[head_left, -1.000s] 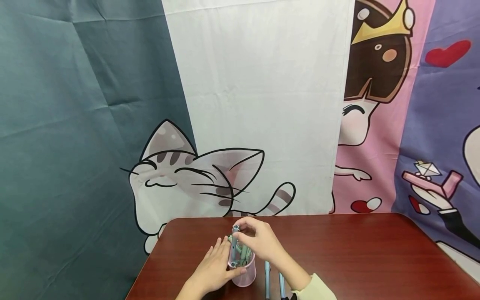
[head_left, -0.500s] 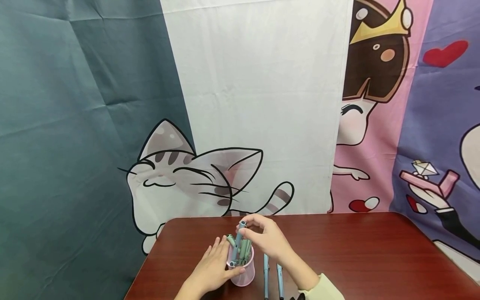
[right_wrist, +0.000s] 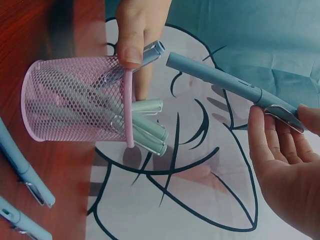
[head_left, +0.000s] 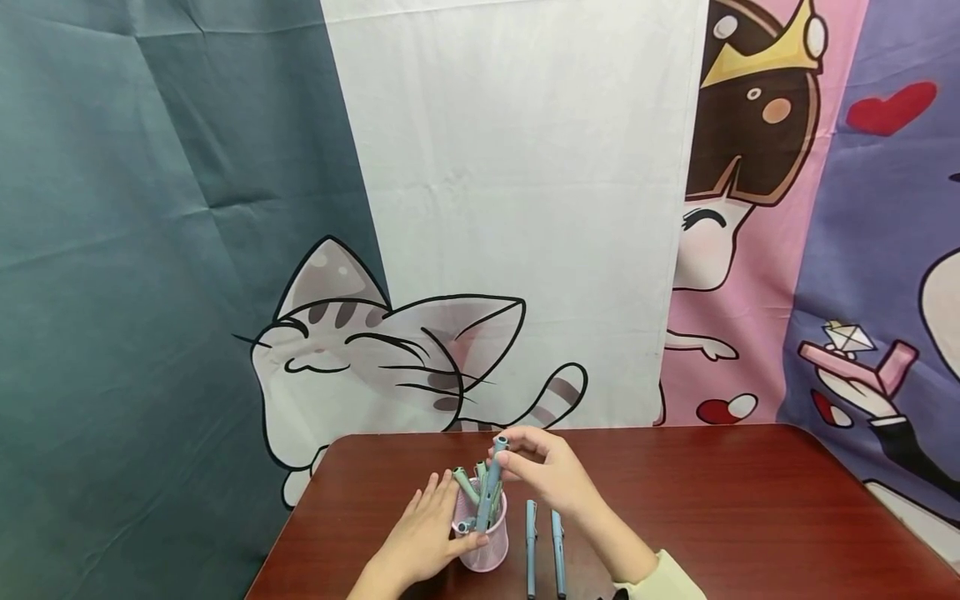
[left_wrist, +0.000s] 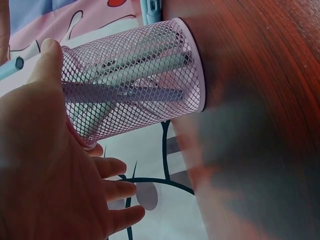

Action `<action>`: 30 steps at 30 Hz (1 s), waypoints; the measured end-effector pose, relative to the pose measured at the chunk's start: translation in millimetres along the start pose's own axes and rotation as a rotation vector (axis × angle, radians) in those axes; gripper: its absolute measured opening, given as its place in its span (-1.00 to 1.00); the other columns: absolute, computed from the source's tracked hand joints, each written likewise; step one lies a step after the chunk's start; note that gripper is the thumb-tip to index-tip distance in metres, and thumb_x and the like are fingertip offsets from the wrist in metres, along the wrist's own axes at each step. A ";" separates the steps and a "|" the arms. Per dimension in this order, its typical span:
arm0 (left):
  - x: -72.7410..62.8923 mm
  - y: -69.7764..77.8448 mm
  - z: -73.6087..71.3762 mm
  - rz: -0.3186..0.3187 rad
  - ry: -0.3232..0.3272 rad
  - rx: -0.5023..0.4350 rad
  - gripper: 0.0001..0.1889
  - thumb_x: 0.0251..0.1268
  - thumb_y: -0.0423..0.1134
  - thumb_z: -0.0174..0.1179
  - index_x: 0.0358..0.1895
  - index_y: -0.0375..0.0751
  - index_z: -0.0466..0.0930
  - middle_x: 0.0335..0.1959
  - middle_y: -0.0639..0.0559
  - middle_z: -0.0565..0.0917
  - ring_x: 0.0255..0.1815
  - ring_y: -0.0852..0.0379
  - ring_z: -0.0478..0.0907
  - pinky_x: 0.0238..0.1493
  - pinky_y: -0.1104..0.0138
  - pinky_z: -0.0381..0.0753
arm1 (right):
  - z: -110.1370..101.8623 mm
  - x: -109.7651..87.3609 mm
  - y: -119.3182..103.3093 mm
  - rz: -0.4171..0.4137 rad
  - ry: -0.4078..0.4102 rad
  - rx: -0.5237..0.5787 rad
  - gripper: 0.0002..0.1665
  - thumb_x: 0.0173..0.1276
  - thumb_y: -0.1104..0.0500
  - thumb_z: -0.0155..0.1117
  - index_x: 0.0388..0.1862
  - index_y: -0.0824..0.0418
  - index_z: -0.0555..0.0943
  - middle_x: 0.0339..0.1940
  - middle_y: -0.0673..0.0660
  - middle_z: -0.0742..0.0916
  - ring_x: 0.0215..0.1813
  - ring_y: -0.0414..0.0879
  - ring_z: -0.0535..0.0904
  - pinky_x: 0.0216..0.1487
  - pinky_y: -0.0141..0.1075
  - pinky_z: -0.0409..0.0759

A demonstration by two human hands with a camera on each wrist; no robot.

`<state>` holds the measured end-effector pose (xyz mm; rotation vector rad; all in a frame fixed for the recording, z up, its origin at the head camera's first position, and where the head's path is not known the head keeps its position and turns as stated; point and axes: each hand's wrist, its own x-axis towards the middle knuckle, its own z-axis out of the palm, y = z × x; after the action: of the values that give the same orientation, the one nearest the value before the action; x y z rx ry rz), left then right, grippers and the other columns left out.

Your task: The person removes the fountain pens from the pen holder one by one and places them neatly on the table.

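On the reddish-brown table [head_left: 712, 500] — two blue pens [head_left: 531, 550]; behind, a cat-printed cloth [head_left: 525, 167].

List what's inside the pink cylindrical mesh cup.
Inside the pink mesh cup: at least three slim green pens and one slim blue pen. Mesh and overlap obscure their lower parts; the left hand covers part of the rim. Exact count unclear.
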<state>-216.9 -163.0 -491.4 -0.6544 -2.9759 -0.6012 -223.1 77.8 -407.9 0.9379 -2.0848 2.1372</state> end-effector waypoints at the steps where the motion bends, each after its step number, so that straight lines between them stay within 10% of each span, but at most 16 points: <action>1: -0.1 0.4 -0.4 0.001 0.000 0.001 0.14 0.22 0.53 0.05 0.55 -0.40 0.13 0.58 -0.37 0.14 0.62 -0.33 -0.01 0.50 -0.27 0.08 | -1.6 -0.9 0.1 0.001 0.001 0.006 -0.68 0.46 0.25 0.30 0.10 0.40 0.59 -0.06 0.33 0.76 -0.07 -0.13 0.75 -0.02 0.00 0.73; 30: -0.6 2.2 0.5 -0.010 0.012 0.012 0.12 0.24 0.51 0.06 0.54 -0.41 0.16 0.57 -0.36 0.16 0.61 -0.33 0.01 0.50 -0.25 0.09 | -34.8 -27.4 7.1 0.203 0.163 -0.031 -0.55 0.39 0.20 0.39 0.16 0.42 0.58 -0.24 0.07 0.71 -0.19 -0.17 0.68 -0.07 -0.12 0.76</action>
<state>-215.5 -161.1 -491.1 -0.6333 -2.9710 -0.5846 -217.4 119.4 -423.5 0.5478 -2.2079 2.1792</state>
